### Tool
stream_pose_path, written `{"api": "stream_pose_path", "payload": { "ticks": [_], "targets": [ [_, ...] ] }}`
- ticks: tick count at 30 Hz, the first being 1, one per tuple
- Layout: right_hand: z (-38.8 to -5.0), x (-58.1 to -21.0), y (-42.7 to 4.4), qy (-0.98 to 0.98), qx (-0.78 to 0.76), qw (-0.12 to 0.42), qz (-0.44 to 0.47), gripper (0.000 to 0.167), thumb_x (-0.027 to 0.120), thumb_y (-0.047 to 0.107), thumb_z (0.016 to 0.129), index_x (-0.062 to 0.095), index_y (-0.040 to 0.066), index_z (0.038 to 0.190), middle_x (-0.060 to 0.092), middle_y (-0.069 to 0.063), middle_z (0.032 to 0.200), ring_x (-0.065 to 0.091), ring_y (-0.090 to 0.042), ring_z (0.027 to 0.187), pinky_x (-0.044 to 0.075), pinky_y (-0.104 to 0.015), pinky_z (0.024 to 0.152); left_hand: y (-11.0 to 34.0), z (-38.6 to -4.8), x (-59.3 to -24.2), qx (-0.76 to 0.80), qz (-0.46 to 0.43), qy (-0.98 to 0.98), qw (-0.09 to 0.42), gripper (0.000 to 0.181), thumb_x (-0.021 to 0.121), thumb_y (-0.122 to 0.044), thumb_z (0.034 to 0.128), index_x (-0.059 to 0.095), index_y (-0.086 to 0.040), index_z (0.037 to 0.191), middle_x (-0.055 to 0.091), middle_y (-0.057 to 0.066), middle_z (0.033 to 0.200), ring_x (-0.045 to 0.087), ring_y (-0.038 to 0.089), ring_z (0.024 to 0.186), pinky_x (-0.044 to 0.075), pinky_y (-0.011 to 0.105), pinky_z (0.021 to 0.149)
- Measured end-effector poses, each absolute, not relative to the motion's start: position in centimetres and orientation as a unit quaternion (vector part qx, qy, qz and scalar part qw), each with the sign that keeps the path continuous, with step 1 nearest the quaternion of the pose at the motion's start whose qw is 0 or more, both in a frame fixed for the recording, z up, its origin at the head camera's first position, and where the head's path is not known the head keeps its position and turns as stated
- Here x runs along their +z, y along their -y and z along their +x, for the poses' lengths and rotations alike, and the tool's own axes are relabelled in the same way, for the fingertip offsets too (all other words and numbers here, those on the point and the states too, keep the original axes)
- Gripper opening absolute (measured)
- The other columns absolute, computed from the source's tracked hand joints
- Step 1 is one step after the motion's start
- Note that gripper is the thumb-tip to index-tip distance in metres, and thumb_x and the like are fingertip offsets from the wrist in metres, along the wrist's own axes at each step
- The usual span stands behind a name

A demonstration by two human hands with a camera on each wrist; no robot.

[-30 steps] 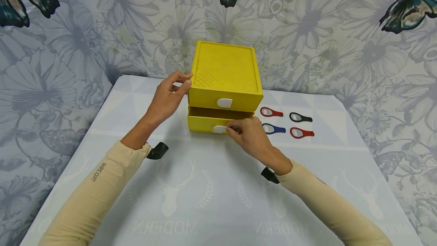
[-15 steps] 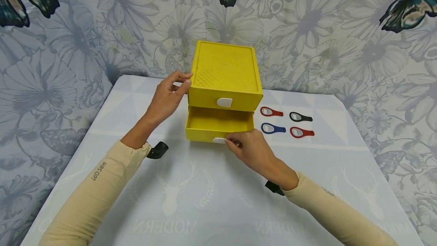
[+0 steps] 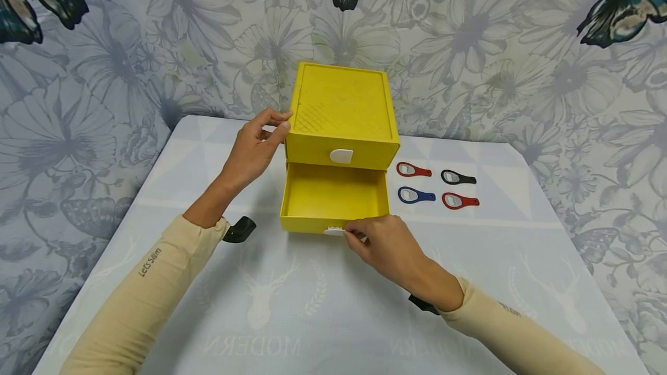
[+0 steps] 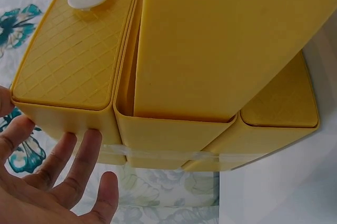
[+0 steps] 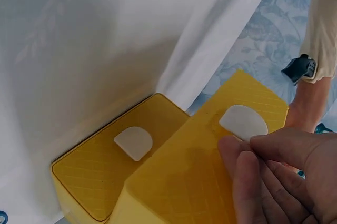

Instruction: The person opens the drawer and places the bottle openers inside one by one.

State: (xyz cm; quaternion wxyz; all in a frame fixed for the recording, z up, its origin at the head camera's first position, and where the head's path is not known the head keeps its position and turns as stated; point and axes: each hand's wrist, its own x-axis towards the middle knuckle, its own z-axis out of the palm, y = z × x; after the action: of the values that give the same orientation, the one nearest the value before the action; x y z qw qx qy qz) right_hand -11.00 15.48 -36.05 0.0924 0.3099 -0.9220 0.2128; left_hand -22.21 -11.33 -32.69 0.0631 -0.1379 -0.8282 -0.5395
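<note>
A yellow drawer cabinet (image 3: pixel 344 103) stands on the table, its upper drawer closed. The drawer below (image 3: pixel 304 225) is pulled far out, with nothing visible inside. My right hand (image 3: pixel 388 247) pinches that drawer's white handle (image 3: pixel 333 231) between thumb and fingers; the right wrist view shows the same handle (image 5: pixel 243 122) at the fingertips. Under it, a closed bottom drawer (image 5: pixel 84 176) appears there. My left hand (image 3: pixel 253 149) touches the cabinet's left side near the top front corner. In the left wrist view that hand's (image 4: pixel 58 182) fingers are spread against the yellow side.
Right of the cabinet lie a red bottle opener (image 3: pixel 414 169), a black one (image 3: pixel 458 177), a blue one (image 3: pixel 416 195) and another red one (image 3: pixel 461 201). Behind the white table (image 3: pixel 260 305) hangs a floral backdrop (image 3: pixel 469 45) with butterflies.
The drawer has slid from slightly open to far out toward me, my right hand moving with its handle. My left hand has stayed at the cabinet's side.
</note>
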Motion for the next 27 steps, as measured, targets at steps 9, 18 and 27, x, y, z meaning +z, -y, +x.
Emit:
{"api": "stream_pose_path", "payload": {
  "ticks": [9,18,27],
  "targets": [
    [-9.2,-36.4,-15.5,0.916,0.191,0.125,0.330,0.004,0.077,0.013,0.087,0.079,0.011,0.084,0.075,0.004,0.074,0.065,-0.001,0.060,0.052,-0.014,0.057,11.3,-22.2,-32.7,-0.541,-0.142,0.827,0.064,0.035,0.048,-0.040,0.1061,0.058,-0.013,0.125,0.050,-0.004,0.152,0.063,0.027,0.106,0.051,0.039,0.087],
    [-8.3,-36.6,-15.4,0.916,0.186,0.130,0.330,0.003,0.078,0.013,0.086,0.079,0.010,0.084,0.074,0.005,0.072,0.060,0.000,0.055,0.049,-0.013,0.054,11.3,-22.1,-32.6,-0.544,-0.147,0.824,0.067,0.035,0.048,-0.039,0.1062,0.058,-0.011,0.126,0.050,-0.003,0.152,0.063,0.028,0.107,0.050,0.043,0.092],
    [-7.9,-36.7,-15.4,0.917,0.189,0.120,0.331,0.005,0.079,0.013,0.086,0.080,0.010,0.088,0.077,0.002,0.078,0.066,-0.001,0.060,0.052,-0.013,0.056,11.3,-22.0,-32.4,-0.553,-0.138,0.820,0.060,0.034,0.049,-0.038,0.1061,0.058,-0.012,0.125,0.051,-0.004,0.150,0.063,0.025,0.103,0.051,0.039,0.088]
  ]
}}
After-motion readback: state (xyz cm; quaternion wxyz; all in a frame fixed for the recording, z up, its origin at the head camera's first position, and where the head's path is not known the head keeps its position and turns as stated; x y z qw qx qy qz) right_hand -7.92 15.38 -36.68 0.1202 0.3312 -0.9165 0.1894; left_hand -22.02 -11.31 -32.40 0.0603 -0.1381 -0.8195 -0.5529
